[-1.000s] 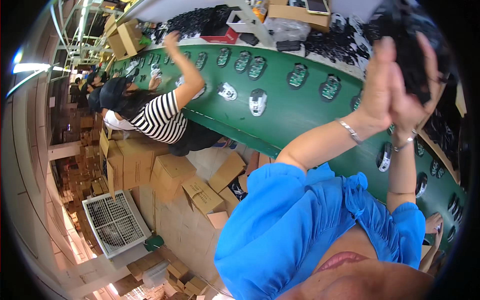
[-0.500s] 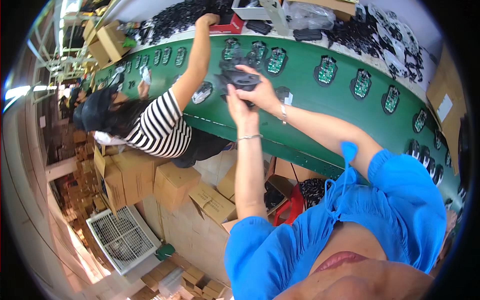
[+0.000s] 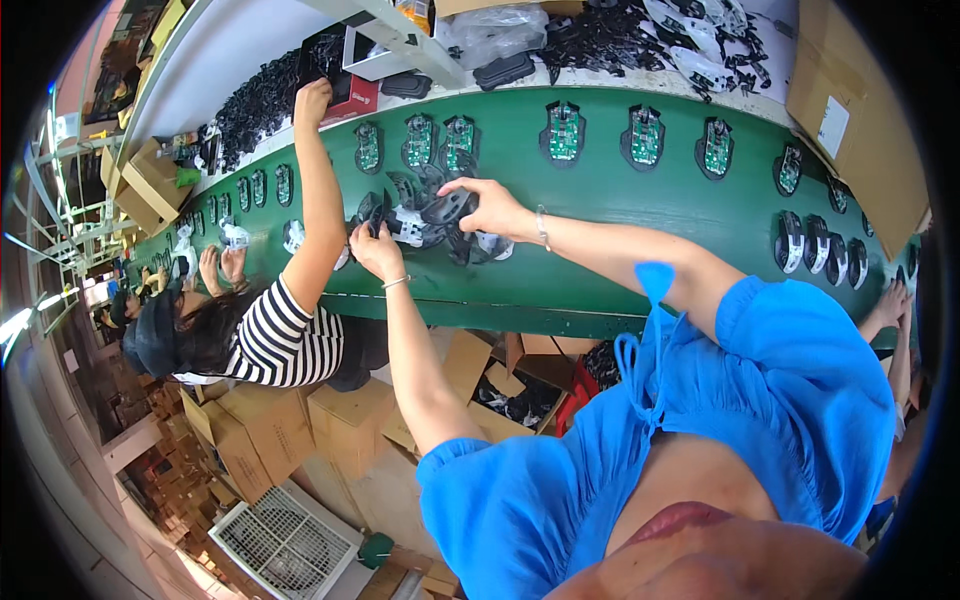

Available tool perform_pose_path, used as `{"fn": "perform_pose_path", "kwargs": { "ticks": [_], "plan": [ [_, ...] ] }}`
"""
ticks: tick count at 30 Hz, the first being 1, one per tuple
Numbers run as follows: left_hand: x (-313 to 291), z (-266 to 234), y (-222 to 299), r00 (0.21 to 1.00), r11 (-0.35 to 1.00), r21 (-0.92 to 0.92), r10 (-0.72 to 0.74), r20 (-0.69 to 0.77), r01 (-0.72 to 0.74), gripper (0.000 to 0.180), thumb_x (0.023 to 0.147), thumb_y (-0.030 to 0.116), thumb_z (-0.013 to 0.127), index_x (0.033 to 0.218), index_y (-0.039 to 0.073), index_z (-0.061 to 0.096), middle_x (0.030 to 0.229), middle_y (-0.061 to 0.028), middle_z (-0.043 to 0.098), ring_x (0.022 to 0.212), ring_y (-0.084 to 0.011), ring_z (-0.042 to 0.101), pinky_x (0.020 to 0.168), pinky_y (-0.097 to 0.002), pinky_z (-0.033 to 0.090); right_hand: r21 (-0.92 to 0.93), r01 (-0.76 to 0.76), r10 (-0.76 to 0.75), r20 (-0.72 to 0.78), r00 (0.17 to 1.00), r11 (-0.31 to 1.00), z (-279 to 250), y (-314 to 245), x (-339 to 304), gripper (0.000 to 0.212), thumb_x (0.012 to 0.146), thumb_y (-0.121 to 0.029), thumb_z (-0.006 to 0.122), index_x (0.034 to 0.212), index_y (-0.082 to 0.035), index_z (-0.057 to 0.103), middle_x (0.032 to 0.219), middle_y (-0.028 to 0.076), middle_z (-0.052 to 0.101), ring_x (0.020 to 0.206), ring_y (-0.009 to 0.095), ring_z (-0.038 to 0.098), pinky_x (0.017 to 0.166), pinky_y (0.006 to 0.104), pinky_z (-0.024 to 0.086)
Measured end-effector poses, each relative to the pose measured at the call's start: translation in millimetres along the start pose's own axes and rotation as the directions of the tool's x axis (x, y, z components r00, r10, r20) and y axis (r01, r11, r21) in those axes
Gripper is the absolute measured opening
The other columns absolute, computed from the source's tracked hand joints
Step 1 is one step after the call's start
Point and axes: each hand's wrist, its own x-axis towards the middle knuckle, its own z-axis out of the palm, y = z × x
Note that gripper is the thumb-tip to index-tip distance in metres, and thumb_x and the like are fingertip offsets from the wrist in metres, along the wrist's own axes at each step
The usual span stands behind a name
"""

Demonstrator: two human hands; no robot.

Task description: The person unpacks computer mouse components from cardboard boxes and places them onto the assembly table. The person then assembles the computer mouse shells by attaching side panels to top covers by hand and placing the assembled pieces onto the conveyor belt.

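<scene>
My right hand (image 3: 497,212) has its thumb and fingers closed around a black curved computer mouse shell (image 3: 450,207), held over the green work surface (image 3: 620,215). To its left, my left hand (image 3: 378,254) pinches the lower end of a similar dark mouse shell (image 3: 371,214). Between and below the hands lies a loose cluster of black and clear-grey mouse shells (image 3: 410,226), partly overlapping. Just beyond stand mouse bases with green circuit boards (image 3: 459,138), one partly covered by the shells.
More circuit-board bases (image 3: 563,135) line the far side. Several dark mice (image 3: 790,242) stand at the right, near a cardboard box (image 3: 855,110). A co-worker in a striped shirt (image 3: 285,340) reaches toward a red box (image 3: 358,98). Black parts (image 3: 605,45) heap on the back ledge.
My hands were together around a blurred group of dark pieces; now they are apart, each on one shell, with shells spread on the green surface. The whole view has shifted.
</scene>
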Motion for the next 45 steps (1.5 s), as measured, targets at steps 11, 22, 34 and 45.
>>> {"fn": "perform_pose_path", "kwargs": {
  "ticks": [11, 22, 34, 45],
  "plan": [
    [-24, 8, 13, 0.997, 0.959, 0.280, -0.030, -0.076, 0.050, 0.027, 0.070, 0.013, 0.069, 0.095, 0.003, 0.065, 0.106, -0.0122, 0.057, 0.106, -0.0300, 0.051, 0.089, -0.0496, 0.040, 0.516, 0.043, 0.077, -0.207, 0.975, 0.855, -198, -73, -73, 0.059, 0.073, 0.011, 0.055, 0.126, -0.013, 0.047, 0.098, 0.007, 0.056, 0.070, 0.015, 0.056, 0.064, 0.0295, 0.049],
    [-62, 1, 36, 0.992, 0.889, 0.456, -0.012, 0.125, -0.047, 0.050, 0.072, 0.029, 0.072, 0.116, 0.012, 0.056, 0.129, -0.0183, 0.044, 0.122, -0.0349, 0.040, 0.097, -0.0550, 0.034, -0.440, 0.175, -0.408, -0.519, 0.751, 0.881, -326, -79, 62, 0.058, 0.073, -0.017, 0.064, 0.129, -0.016, 0.051, 0.101, 0.011, 0.065, 0.088, 0.017, 0.060, 0.080, 0.0276, 0.046],
    [-44, -15, 81, 0.917, 0.873, 0.482, -0.128, 0.378, -0.077, 0.079, 0.060, 0.032, 0.079, 0.128, 0.009, 0.045, 0.130, -0.0254, 0.042, 0.118, -0.0384, 0.044, 0.096, -0.0449, 0.038, -0.727, 0.148, -0.383, -0.169, 0.908, 0.671, -352, -85, 16, 0.055, 0.076, -0.030, 0.066, 0.126, -0.013, 0.052, 0.091, 0.014, 0.067, 0.081, 0.022, 0.066, 0.075, 0.0333, 0.051],
    [-36, -2, 165, 0.972, 0.988, 0.018, 0.146, 0.183, -0.152, 0.050, 0.074, 0.023, 0.069, 0.116, -0.001, 0.055, 0.118, -0.0239, 0.052, 0.108, -0.0378, 0.051, 0.092, -0.0406, 0.040, -0.419, 0.214, -0.302, -0.154, 0.941, 0.882, -343, -110, -7, 0.024, 0.087, -0.018, 0.059, 0.106, -0.003, 0.061, 0.067, 0.004, 0.064, 0.061, 0.008, 0.062, 0.057, 0.0231, 0.051]
  ]
}}
